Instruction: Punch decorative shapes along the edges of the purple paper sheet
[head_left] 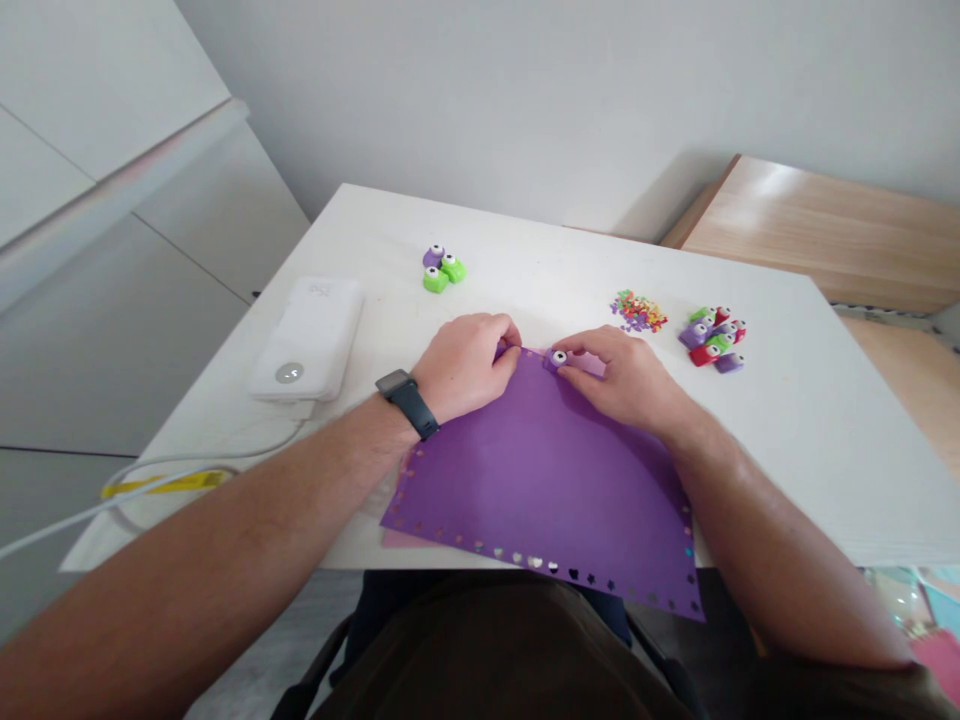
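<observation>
Head view: a purple paper sheet (544,480) lies on the bench, turned corner-on, with one corner pointing away from the person. Its lower corners overhang the near edge of the bench. Small punched shapes, including hearts and stars, run in a row along its two nearer edges. A pink paper sheet (401,540) shows beneath it at the lower left, and a paler pink patch shows under the far corner.

A small purple craft punch (556,362) with a white button sits on the far corner of the purple paper sheet. The right hand (619,380) is curled over it, fingers wrapped around the body, holding it at the paper edge. The left hand (465,365) pinches the paper just beside the punch, narrow between thumb and fingers. A black smartwatch (405,402) sits on the left wrist.

Farther along the white bench (757,440), to the right, lie a scattered heap of multicoloured paper confetti (637,311) and a tight cluster of red, purple and green craft punches (711,338). Beyond the hands, toward the left, three green and purple craft punches (442,268) stand grouped together. A white power bank (306,338) lies at the left, with a white cable (150,480) trailing off the bench near a yellow strip (165,485). A light wooden board (817,230) stands beyond the bench's far right corner, near the wall.
</observation>
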